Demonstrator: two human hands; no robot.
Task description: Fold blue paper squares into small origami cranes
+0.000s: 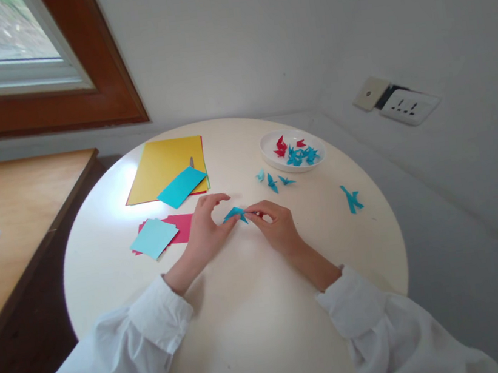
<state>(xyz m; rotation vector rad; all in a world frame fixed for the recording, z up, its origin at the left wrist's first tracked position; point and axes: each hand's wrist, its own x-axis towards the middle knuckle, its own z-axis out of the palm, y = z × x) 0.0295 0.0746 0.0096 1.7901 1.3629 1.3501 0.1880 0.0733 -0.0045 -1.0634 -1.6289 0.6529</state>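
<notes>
A small folded piece of blue origami paper (234,213) is held just above the table, between my two hands. My right hand (276,222) pinches its right end between thumb and fingertips. On the other side, my left hand (208,225) has its thumb tip against the paper's lower left edge, while the index finger arches up and away from it. Beyond my right hand lie a pale blue paper crane (260,176) and two darker blue paper cranes (272,183). A stack of light blue paper squares (154,238) rests over pink paper (183,227), left of my left hand.
At the back right stands a white plate (268,158) with several red and blue cranes. Large yellow sheets (158,162) lie back left, under a blue paper rectangle (182,187) and partly hidden scissors (191,163). Blue paper scraps (351,199) lie right. A wooden desk (26,203) adjoins.
</notes>
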